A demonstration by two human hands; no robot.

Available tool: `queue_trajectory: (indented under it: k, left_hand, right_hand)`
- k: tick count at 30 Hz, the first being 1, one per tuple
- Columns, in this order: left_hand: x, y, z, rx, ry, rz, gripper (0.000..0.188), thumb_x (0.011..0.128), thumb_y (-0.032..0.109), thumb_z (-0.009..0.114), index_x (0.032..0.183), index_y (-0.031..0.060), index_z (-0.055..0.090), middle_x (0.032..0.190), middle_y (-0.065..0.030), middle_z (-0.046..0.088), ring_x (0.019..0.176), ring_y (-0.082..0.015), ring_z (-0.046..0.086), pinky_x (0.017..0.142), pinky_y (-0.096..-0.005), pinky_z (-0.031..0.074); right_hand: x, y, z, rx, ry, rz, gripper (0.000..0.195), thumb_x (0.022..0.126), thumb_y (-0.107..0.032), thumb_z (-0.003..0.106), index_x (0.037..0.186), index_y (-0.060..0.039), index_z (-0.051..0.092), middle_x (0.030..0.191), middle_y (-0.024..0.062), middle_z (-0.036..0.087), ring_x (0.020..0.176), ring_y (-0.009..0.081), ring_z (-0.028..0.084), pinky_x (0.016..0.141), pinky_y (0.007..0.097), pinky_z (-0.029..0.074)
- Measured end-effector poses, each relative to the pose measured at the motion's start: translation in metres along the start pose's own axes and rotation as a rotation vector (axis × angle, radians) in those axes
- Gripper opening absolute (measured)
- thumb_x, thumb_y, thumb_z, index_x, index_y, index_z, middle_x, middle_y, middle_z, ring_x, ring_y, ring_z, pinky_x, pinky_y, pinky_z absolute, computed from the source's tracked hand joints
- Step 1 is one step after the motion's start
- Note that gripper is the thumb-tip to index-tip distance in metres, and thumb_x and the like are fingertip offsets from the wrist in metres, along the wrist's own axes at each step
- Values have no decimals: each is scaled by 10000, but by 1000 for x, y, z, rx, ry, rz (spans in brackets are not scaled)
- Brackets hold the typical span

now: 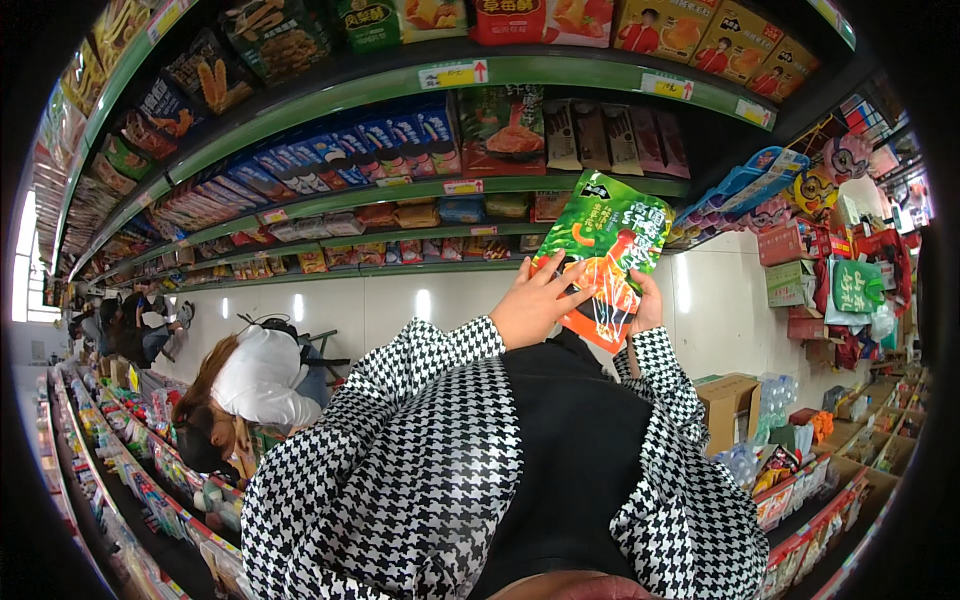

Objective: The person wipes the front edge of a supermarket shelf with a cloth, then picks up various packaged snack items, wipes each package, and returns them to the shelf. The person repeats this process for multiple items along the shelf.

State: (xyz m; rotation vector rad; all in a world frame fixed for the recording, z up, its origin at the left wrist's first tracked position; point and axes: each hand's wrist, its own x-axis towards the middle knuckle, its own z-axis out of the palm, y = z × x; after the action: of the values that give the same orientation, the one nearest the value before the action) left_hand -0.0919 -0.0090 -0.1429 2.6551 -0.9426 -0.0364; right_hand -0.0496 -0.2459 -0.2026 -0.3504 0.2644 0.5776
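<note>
A green and orange snack pouch (600, 247) is held up before my chest, tilted, its printed face towards me. My left hand (536, 296) lies with spread fingers over the pouch's left part. My right hand (646, 300) grips the lower right edge, thumb on the front and the other fingers hidden behind. Just beyond the pouch, a shelf holds a large red food pouch (502, 135), a row of blue snack boxes (360, 154) and several slim brown and cream packs (592, 135).
Green-edged shelves (337, 90) curve across the front and left. A person in a white top (259, 375) bends at the lower left shelves; others are farther off. An open cardboard box (727, 409) and bottle packs (778, 397) stand at right. Blue hanging trays (742, 184) jut from the shelf end.
</note>
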Motion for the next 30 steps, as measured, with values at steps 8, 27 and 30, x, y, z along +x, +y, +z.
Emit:
queue_trajectory:
  k: [8, 27, 30]
  left_hand:
    - [72, -30, 21, -569, 130, -330, 925, 816, 403, 742, 1516, 76, 234, 1545, -249, 208, 1436, -386, 223, 1156, -463, 255]
    - [262, -110, 81, -1681, 508, -908, 374, 927, 39, 613, 1283, -5, 506, 1112, -83, 633, 1012, -181, 594, 898, -295, 480]
    - [269, -157, 110, -1287, 317, -822, 313, 942, 121, 616, 1216, -24, 567, 1099, -84, 648, 977, -184, 609, 849, -295, 491]
  right_hand:
    - [46, -101, -35, -176, 135, -69, 417, 928, -174, 483, 1277, 53, 457, 1212, 229, 605, 1065, 335, 641, 956, 461, 524]
    - [183, -239, -56, -1116, 211, -319, 455, 899, 11, 544, 1353, 0, 511, 1271, 119, 595, 1082, 222, 597, 948, 298, 457]
    - [201, -247, -63, -1293, 272, -486, 453, 834, 11, 556, 1286, -18, 589, 1265, 158, 611, 1131, 258, 590, 980, 299, 430]
